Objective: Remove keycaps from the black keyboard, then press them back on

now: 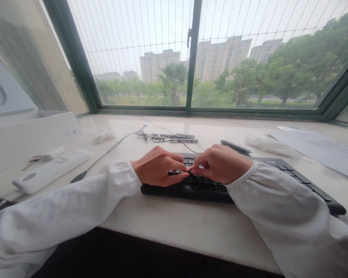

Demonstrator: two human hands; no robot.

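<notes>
A black keyboard (pixel 188 192) lies on the pale windowsill, with part of its keys showing bare square sockets. Over its left part, my left hand (pixel 161 168) and my right hand (pixel 222 164) meet, thumb and forefinger of each pinched together. Between the fingertips is a small black keycap (pixel 190 172), mostly covered by the fingers. Several loose dark keycaps (pixel 174 137) lie in rows behind the keyboard. A thin black cable (pixel 110 150) runs among them to a black plug (pixel 79 177) at the left.
At the left are a white power strip (pixel 53 170), keys (pixel 31 163) and a white box (pixel 31 133). A long dark strip (pixel 235 147) lies behind my right hand. Clear plastic bags (pixel 269 145) and paper sheets (pixel 319 150) lie at the right. A green-framed window (pixel 193 58) stands behind.
</notes>
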